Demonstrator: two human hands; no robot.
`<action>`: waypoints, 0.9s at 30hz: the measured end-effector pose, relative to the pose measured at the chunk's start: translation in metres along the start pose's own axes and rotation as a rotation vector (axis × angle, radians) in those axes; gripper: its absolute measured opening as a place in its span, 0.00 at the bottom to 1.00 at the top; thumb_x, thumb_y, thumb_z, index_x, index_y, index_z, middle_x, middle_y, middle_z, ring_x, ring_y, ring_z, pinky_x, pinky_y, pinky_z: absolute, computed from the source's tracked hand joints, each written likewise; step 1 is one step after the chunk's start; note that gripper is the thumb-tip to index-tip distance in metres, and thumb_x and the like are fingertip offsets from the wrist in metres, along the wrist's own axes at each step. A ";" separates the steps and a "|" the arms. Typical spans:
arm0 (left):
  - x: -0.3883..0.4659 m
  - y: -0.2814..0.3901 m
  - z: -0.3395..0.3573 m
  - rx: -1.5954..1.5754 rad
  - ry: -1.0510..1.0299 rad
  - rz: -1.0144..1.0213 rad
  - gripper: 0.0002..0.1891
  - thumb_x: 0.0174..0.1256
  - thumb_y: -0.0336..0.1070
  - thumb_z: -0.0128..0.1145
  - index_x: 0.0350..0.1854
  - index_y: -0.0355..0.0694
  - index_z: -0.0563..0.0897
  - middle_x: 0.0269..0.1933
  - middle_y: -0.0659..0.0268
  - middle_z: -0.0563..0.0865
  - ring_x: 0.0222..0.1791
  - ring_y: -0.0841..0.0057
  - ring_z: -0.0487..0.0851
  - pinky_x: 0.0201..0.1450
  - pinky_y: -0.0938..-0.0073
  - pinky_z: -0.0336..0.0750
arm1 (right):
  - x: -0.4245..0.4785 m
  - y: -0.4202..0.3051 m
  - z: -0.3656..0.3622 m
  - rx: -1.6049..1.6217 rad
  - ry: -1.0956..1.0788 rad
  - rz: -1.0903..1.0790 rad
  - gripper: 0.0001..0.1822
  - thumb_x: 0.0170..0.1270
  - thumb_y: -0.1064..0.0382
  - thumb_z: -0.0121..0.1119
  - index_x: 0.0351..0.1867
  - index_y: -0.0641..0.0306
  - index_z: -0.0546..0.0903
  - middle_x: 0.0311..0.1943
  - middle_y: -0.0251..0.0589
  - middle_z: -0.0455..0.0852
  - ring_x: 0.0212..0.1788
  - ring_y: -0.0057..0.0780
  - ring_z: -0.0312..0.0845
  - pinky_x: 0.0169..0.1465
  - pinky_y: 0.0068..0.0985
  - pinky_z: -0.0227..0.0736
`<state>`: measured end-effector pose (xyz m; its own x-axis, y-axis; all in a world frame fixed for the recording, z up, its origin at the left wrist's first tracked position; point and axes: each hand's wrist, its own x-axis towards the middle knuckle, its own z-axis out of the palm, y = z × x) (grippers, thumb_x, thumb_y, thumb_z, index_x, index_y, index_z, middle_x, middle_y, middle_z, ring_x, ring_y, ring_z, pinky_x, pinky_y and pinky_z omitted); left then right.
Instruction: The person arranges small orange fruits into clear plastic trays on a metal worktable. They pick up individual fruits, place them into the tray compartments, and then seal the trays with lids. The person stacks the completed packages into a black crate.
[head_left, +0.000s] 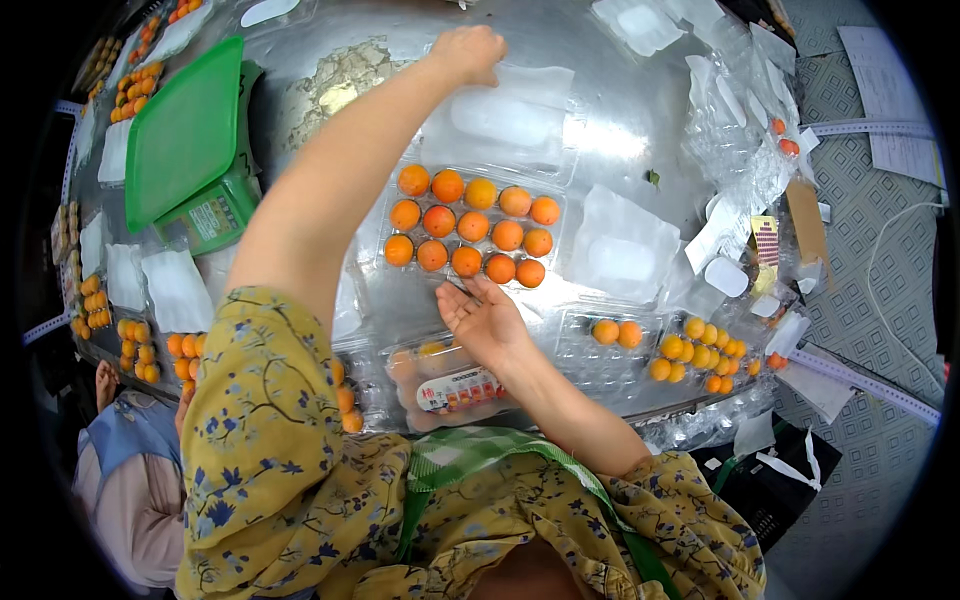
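Note:
A clear plastic tray (381, 251) of orange persimmons (473, 226) lies in front of me, set out in three rows. Its clear lid is folded back beyond it, lined with a white foam sheet (510, 112). My left hand (469, 56) reaches over to the far edge of that lid, fingers curled down at the foam's corner; whether they grip it is hidden. Palm up and fingers apart, my right hand (484, 319) is at the tray's near edge, holding nothing. Below it sits a closed pack of persimmons (442, 382) with a printed label.
A green lid (187, 135) tilts on a green plastic box (214, 217) at left. To the right are a foam-lined pack (622, 247), a tray with two persimmons (616, 333) and a fuller tray (697, 349). Plastic packaging (735, 127) piles farther right. Another person (135, 465) sits at lower left.

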<state>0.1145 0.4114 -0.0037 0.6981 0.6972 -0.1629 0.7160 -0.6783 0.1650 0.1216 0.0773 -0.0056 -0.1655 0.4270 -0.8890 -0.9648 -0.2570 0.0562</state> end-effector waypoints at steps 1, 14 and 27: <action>-0.002 0.003 -0.018 0.022 0.001 0.024 0.20 0.52 0.46 0.69 0.46 0.46 0.84 0.46 0.58 0.84 0.49 0.62 0.82 0.49 0.57 0.78 | 0.004 0.000 -0.003 -0.031 -0.003 -0.017 0.17 0.74 0.58 0.49 0.56 0.67 0.67 0.52 0.51 0.73 0.54 0.42 0.74 0.60 0.37 0.73; -0.099 -0.015 -0.067 -0.039 0.105 0.033 0.11 0.58 0.36 0.57 0.42 0.39 0.83 0.37 0.52 0.87 0.41 0.55 0.86 0.47 0.57 0.79 | 0.042 -0.033 -0.005 -0.338 -0.179 -0.644 0.06 0.72 0.62 0.55 0.36 0.58 0.71 0.35 0.31 0.75 0.39 0.18 0.70 0.48 0.25 0.71; -0.182 0.069 -0.033 -1.043 -0.120 -0.331 0.35 0.58 0.34 0.54 0.71 0.38 0.59 0.54 0.44 0.80 0.52 0.54 0.82 0.52 0.55 0.78 | 0.005 -0.089 0.161 -1.785 -0.024 -1.399 0.09 0.57 0.64 0.59 0.28 0.69 0.75 0.30 0.54 0.80 0.37 0.40 0.78 0.41 0.34 0.76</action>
<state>0.0370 0.2458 0.0695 0.5084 0.7433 -0.4349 0.5520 0.1063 0.8270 0.1732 0.2422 0.0581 0.2160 0.9764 0.0072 0.6602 -0.1406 -0.7378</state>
